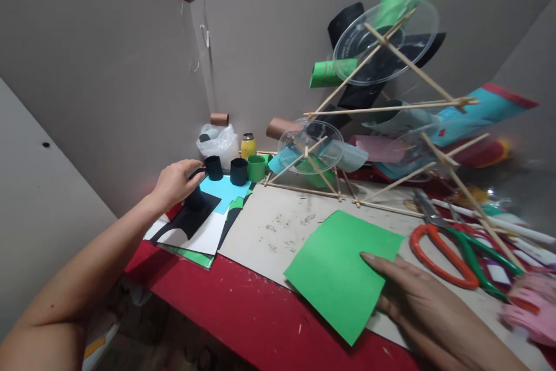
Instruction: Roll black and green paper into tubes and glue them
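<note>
The left hand (176, 183) is held out far to the left of the green sheet (343, 272) and further back, close to the grey wall. Its fingers are curled in, and the thumb and fingertips are pinched on the near side of a small black roll (213, 167). The roll is stood upright with its open end up, just past the fingertips on the side away from the body. It is the first in a short row. A second black roll (238, 171) and a green roll (256, 168) are lined up beside it, each one a little nearer to the green sheet. A pile of coloured paper (204, 220) is spread under the left hand, to the left of the green sheet.

The right hand (408, 296) is laid flat on the right corner of the green sheet, with its fingers straight and close together, and the sheet is pressed down on the counter (269, 232). Nothing is gripped by it. The black roll is well apart from this hand, so the left hand is much the nearer one.

Scissors (456, 252) with orange and green handles are seen just to the right of the green sheet. A stick wheel (386, 107) with clear lids is stood behind the sheet.
</note>
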A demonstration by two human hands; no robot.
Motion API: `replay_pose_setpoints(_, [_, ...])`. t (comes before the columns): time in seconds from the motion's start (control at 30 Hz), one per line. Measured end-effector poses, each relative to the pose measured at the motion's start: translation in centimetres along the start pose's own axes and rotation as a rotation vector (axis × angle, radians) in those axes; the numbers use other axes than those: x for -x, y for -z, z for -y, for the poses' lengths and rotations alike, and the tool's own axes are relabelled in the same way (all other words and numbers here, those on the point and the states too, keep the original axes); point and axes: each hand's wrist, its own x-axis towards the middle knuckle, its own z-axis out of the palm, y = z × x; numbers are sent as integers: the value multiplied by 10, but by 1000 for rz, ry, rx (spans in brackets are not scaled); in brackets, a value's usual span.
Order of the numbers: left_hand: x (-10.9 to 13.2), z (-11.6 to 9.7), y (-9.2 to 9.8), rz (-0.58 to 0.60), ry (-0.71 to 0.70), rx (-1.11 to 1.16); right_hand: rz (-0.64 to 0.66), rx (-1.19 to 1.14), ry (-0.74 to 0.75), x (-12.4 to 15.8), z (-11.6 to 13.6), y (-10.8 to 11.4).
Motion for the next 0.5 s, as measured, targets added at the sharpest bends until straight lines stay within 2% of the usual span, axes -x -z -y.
replay_pose_setpoints(0.17, [-16,-21,-7,84,-77,-91,-16,-167,-140,4,10,-2])
replay_pose_setpoints(0.23, [-24,-24,-11,98,-71,-121,-22,-158,-143,5,12,-2])
replay_pose_setpoints(0.5, [-36,-8,-11,91,-7,-163,-69,-23,-37,8,8,4])
